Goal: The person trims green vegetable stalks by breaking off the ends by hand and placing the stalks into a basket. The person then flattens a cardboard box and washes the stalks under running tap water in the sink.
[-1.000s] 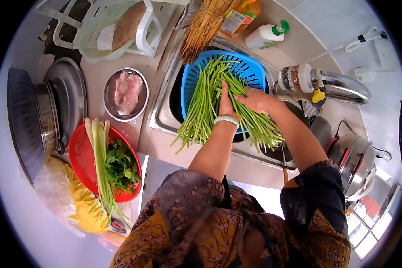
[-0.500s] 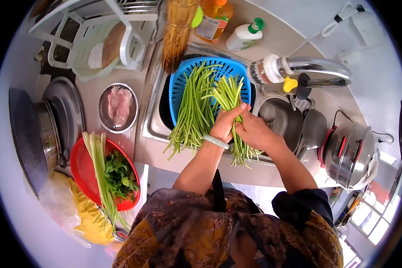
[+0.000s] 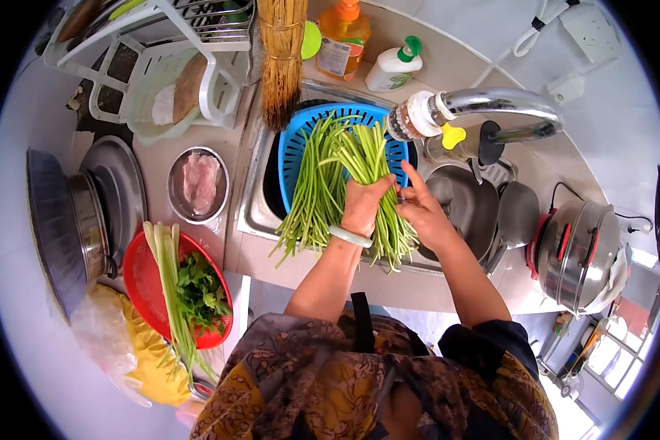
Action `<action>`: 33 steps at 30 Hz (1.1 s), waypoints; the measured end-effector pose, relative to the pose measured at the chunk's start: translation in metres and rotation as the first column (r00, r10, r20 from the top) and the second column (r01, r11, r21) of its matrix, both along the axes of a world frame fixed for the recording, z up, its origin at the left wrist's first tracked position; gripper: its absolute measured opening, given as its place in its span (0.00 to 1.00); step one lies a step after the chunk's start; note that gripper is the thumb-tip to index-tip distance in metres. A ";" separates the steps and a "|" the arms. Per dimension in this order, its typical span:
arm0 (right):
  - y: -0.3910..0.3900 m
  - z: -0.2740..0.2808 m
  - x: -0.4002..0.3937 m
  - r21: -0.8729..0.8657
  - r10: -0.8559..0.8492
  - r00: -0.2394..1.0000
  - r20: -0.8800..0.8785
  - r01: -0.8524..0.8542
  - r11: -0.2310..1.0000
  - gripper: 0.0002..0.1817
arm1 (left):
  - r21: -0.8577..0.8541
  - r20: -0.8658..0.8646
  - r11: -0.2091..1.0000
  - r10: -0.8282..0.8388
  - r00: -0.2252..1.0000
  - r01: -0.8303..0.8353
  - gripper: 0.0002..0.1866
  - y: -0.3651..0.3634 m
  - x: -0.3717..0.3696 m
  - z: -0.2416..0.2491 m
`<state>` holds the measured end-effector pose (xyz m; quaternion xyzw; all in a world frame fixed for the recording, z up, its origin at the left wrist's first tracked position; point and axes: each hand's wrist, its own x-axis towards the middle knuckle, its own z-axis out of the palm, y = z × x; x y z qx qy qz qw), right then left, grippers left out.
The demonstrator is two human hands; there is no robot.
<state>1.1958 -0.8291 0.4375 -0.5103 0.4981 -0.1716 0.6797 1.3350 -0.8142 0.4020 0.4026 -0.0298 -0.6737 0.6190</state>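
My left hand (image 3: 363, 205), with a pale bangle at the wrist, is wrapped round a bunch of long green vegetable stems (image 3: 367, 150). The cut ends fan out above the fist and the lower ends spread below it. Just to the right, my right hand (image 3: 424, 211) has its fingers apart, the index finger stretched upward, beside the bunch. More loose green stems (image 3: 308, 176) lie in and over the blue slotted basket (image 3: 290, 147), which sits in the sink. The held bunch hides part of the basket.
The faucet (image 3: 491, 103) reaches over the basket from the right. Raw meat (image 3: 199, 183) is in a metal bowl at left, above a red colander (image 3: 143, 275) with celery. Soap bottles (image 3: 393, 66) and a bamboo brush (image 3: 280, 59) stand behind; a steamer pot (image 3: 576, 249) is at right.
My right hand has come off the stems and its fingers have spread. The left hand keeps its hold, and the bunch has shifted slightly left. The whole view has shifted a little.
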 end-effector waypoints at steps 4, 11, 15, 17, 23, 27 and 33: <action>-0.005 0.007 -0.001 0.144 -0.062 0.997 0.045 0.055 0.988 0.29 | -0.023 0.032 1.000 0.010 0.999 -0.010 0.09 0.003 0.003 -0.003; -0.033 0.011 0.009 0.062 -0.085 0.995 0.060 0.081 0.995 0.31 | -0.123 0.040 0.992 0.016 0.999 -0.011 0.09 0.006 0.004 0.016; -0.041 0.018 0.048 -0.137 -0.014 0.993 0.118 0.030 0.990 0.28 | -0.194 0.389 0.979 0.015 0.921 0.066 0.12 0.003 -0.010 0.005; -0.047 0.031 0.059 -0.179 -0.002 0.997 0.075 0.015 0.984 0.27 | -0.212 0.522 0.972 0.023 0.853 0.104 0.15 0.003 -0.011 0.016; -0.043 0.052 0.064 -0.467 0.031 0.970 -0.243 -0.145 0.872 0.31 | -0.315 0.250 0.947 0.146 0.957 -0.062 0.19 0.003 -0.025 0.016; -0.044 0.049 0.068 -0.492 -0.060 0.965 -0.257 -0.077 0.867 0.27 | -0.264 0.738 0.955 0.111 0.666 0.133 0.27 0.005 -0.025 0.014; -0.054 0.042 0.063 -0.285 -0.110 0.993 0.034 0.115 0.952 0.18 | 0.056 0.768 0.990 -0.126 0.627 0.131 0.39 0.000 -0.018 0.041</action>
